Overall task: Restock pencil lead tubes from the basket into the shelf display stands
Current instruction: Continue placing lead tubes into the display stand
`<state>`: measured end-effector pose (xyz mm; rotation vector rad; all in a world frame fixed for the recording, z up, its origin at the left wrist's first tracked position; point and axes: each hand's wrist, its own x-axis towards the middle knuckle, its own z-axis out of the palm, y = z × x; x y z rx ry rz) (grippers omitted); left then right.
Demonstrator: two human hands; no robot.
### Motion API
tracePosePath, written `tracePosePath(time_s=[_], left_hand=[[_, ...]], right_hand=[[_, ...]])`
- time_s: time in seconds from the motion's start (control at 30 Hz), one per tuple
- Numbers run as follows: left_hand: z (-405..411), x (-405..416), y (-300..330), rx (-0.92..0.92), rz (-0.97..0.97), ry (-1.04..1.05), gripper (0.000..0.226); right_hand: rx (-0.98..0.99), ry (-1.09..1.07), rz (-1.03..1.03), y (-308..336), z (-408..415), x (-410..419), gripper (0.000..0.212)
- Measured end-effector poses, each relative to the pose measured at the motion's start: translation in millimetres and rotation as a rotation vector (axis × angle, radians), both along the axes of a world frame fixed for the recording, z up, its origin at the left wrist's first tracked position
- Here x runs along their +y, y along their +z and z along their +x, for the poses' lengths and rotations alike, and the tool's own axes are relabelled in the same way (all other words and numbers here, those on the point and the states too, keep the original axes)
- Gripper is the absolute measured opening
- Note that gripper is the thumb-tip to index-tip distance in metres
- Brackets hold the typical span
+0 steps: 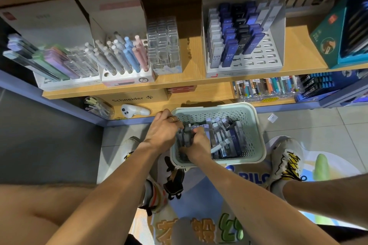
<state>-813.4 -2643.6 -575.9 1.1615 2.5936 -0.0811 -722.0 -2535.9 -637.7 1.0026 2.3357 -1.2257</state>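
A pale green perforated basket sits on the floor below the shelf, filled with several grey, blue and dark pencil lead tubes. Both hands are inside its left half. My left hand reaches in over the left rim, fingers curled round dark grey tubes. My right hand grips the same bunch from below, thumb on top. On the shelf above stands the white display stand, with lead tubes in its back and left slots and bare slots at the front right.
A clear box of tubes and a stand of pastel pens sit left of the display stand. A teal box stands at the right. On the low shelf lie a white controller and pen packs. My shoes flank the basket.
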Motion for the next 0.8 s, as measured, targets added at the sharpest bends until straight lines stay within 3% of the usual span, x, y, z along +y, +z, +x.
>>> tracePosePath(time_s=[0.17,0.37,0.47,0.6,0.8], left_hand=[[3,18,5,0.115,-0.288,-0.295,0.041],[-2,36,-1,0.029,-0.480,-0.311,0.025],[-3,45,-1,-0.032,-0.479,-0.262,0.012],[-7,49,-1,-0.038,-0.420,-0.231,0.019],[-14,37,-14,0.020,-0.383,-0.286,0.018]], right_hand=[[-0.042,0.054,0.061,-1,1,0,0.061],[-0.035,0.133,0.134,-6,1,-4,0.049],[-0.041,0.171,0.153,-5,-1,-8,0.038],[-0.054,0.165,0.128,-2,-5,-6,0.026],[-0.072,0.096,0.085,-2,-1,-6,0.050]])
